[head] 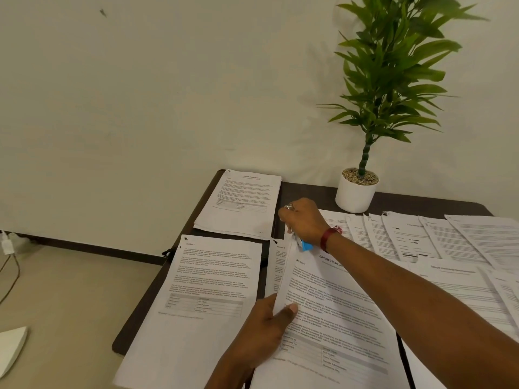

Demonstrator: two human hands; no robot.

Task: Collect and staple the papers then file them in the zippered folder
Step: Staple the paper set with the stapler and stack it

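My right hand (304,220) grips a small blue stapler (303,244) at the top left corner of a printed paper set (337,313) headed "Sample Financial". My left hand (264,329) pinches the left edge of that same set, thumb on top. Beside it on the left lies a stapled set (207,299) headed "Section 4". Another stapled stack (241,203) lies at the far left corner of the dark table (309,193). Several loose sheets (415,237) are fanned out to the right. No zippered folder is clearly in view.
A potted green plant in a white pot (355,193) stands at the back of the table by the wall. The table's left edge drops to a beige floor with a cable (11,273) and a white object (11,346).
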